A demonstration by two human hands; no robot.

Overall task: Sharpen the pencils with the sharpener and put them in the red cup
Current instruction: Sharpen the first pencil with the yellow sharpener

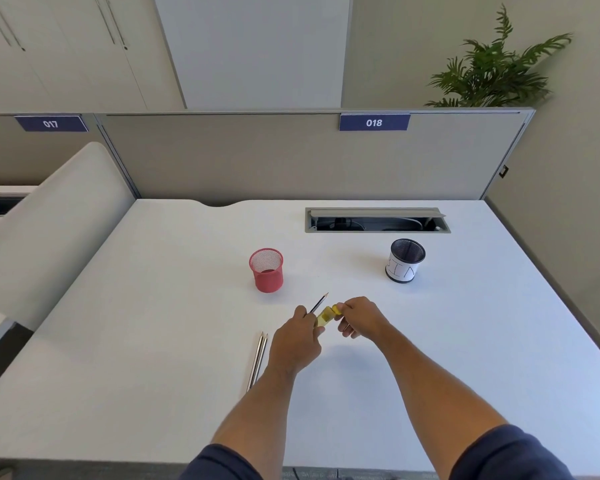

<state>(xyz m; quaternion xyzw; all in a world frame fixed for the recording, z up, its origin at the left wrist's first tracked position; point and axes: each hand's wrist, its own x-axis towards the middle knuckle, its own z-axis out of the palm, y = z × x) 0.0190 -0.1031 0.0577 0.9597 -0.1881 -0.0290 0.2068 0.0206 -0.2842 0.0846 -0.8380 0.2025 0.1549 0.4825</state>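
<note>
My left hand [297, 341] grips a dark pencil [319, 303] whose sharpened tip points up and away toward the red cup, and it also touches the yellow sharpener [325, 317]. My right hand [359, 318] pinches the sharpener's other end. Both hands meet above the white desk [153, 341]. The red mesh cup [266, 270] stands upright just beyond the hands, to the left, and looks empty. Two more pencils [258, 362] lie side by side on the desk, left of my left wrist.
A black mesh cup with a white paper label [405, 260] stands at the back right. An open cable tray [376, 220] is cut into the desk behind it. A grey partition [257, 157] closes the far edge, and a chair back [49, 230] sits at the left.
</note>
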